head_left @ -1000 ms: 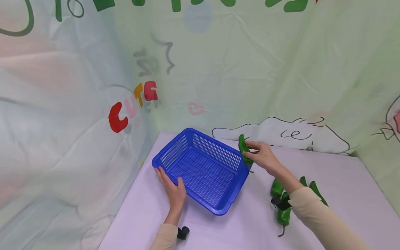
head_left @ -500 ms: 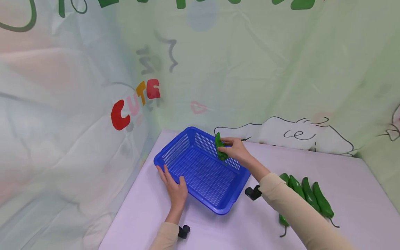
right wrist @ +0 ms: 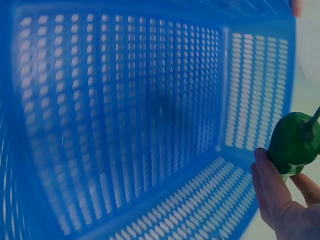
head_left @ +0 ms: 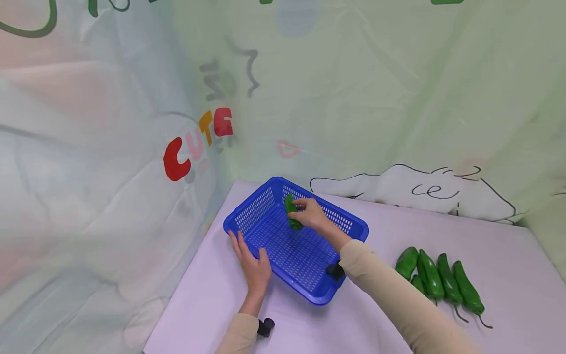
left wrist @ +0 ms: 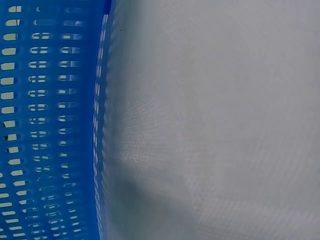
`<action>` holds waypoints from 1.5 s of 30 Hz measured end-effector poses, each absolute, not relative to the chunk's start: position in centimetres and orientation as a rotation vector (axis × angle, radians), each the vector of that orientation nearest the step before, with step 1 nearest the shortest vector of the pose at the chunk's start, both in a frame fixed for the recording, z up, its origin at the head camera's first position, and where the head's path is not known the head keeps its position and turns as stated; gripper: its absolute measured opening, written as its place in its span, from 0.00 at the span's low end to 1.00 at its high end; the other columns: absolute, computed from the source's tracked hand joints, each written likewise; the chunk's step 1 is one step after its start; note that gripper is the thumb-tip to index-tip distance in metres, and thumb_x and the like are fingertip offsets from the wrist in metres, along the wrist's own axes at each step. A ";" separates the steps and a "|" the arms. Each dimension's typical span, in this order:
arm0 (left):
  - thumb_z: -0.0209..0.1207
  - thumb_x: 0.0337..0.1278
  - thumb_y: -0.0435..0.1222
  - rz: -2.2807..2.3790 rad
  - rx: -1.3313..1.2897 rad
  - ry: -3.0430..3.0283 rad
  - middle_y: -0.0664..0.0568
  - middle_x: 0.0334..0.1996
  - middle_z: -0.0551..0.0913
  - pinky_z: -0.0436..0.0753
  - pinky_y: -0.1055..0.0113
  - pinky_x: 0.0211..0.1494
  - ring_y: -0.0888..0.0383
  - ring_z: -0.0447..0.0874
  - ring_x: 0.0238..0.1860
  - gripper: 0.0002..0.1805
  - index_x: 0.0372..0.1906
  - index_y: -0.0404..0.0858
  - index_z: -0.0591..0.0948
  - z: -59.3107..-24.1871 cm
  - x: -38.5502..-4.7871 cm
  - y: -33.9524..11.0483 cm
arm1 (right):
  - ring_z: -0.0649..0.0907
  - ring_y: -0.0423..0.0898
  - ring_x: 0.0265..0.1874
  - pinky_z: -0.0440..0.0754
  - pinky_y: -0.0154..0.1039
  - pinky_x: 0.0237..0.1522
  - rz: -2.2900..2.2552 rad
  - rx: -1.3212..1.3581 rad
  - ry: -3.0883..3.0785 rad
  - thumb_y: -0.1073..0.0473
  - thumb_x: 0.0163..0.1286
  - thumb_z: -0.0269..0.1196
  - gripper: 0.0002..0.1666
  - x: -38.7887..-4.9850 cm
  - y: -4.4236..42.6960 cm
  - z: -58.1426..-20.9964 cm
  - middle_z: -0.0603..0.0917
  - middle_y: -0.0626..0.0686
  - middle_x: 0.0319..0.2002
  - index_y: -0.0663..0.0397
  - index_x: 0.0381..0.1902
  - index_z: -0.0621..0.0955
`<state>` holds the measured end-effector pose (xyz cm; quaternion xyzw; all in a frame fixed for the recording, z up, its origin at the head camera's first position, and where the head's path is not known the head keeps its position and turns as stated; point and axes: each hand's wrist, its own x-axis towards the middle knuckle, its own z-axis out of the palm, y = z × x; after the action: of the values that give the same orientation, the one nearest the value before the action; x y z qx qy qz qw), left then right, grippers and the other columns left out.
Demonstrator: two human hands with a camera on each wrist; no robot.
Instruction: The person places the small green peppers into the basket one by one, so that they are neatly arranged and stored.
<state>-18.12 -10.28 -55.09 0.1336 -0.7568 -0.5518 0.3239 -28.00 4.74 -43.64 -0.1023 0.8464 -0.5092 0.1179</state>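
Over the blue basket (head_left: 305, 255), the right hand (head_left: 309, 214) pinches a green pepper (head_left: 292, 216) between thumb and fingers, the pepper roughly upright with its stem end down. In the right wrist view the same hand (right wrist: 285, 205) holds the pepper (right wrist: 295, 142) by its side, with the basket (right wrist: 125, 110) behind it. The left hand (head_left: 254, 268) rests against the basket's near left rim, fingers extended. The left wrist view shows the basket's wall (left wrist: 45, 115) but no hand. Inside the basket, no other pepper shows.
Several green peppers (head_left: 468, 290) lie on the pale cloth-covered table (head_left: 194, 305) right of the basket, partly behind the right forearm. Printed fabric (head_left: 353, 98) hangs behind the table and along its left side.
The right hand has carried the pepper leftward from the basket's right rim to over its inside. The left hand keeps its place on the rim. More of the table peppers now show.
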 end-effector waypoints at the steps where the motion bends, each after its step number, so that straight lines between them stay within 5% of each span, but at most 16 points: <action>1: 0.54 0.52 0.24 -1.454 0.353 -1.983 0.44 0.79 0.39 0.52 0.41 0.73 0.43 0.41 0.78 0.43 0.76 0.29 0.53 -55.1 -18.1 -10.2 | 0.80 0.66 0.55 0.83 0.50 0.48 -1.499 -0.289 2.464 0.67 0.67 0.62 0.29 -28.0 4.4 -44.0 0.74 0.74 0.59 0.73 0.64 0.71; 24: 0.53 0.50 0.25 -1.439 0.355 -1.961 0.47 0.79 0.39 0.55 0.43 0.73 0.45 0.43 0.78 0.44 0.76 0.30 0.53 -55.5 -18.2 -10.3 | 0.85 0.61 0.46 0.85 0.46 0.41 -1.429 -0.238 2.427 0.67 0.62 0.66 0.27 -27.7 -2.8 -49.0 0.80 0.70 0.51 0.73 0.58 0.77; 45: 0.53 0.52 0.26 -1.431 0.345 -1.963 0.47 0.79 0.39 0.58 0.44 0.72 0.45 0.45 0.77 0.43 0.77 0.31 0.53 -55.6 -18.4 -10.3 | 0.85 0.56 0.44 0.84 0.45 0.45 -1.228 -0.371 2.462 0.67 0.54 0.72 0.28 -27.7 -4.3 -51.1 0.84 0.64 0.46 0.70 0.54 0.80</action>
<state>-18.37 -10.26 -55.59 0.1326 -0.7533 -0.5489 0.3372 -27.69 -4.30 -51.13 -0.1313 0.8721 -0.4349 0.1818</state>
